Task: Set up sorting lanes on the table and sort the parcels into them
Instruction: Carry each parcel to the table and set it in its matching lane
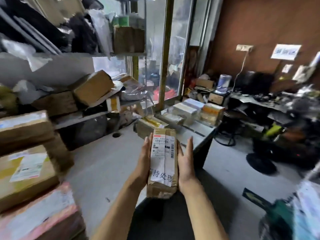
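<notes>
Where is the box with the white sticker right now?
In the head view, the taped cardboard box is low in the middle, held between the left hand and right hand, in front of the table.

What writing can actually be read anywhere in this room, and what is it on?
"待处理": handwritten on the white slip on the parcel pressed between the left hand and right hand.
"042 ... 033": top of that parcel's shipping label; middle characters and fine print blurred.
Wall sign: too blurred.
Shelf box labels: unreadable.

Head view looks down, close over hands (166,163)
</notes>
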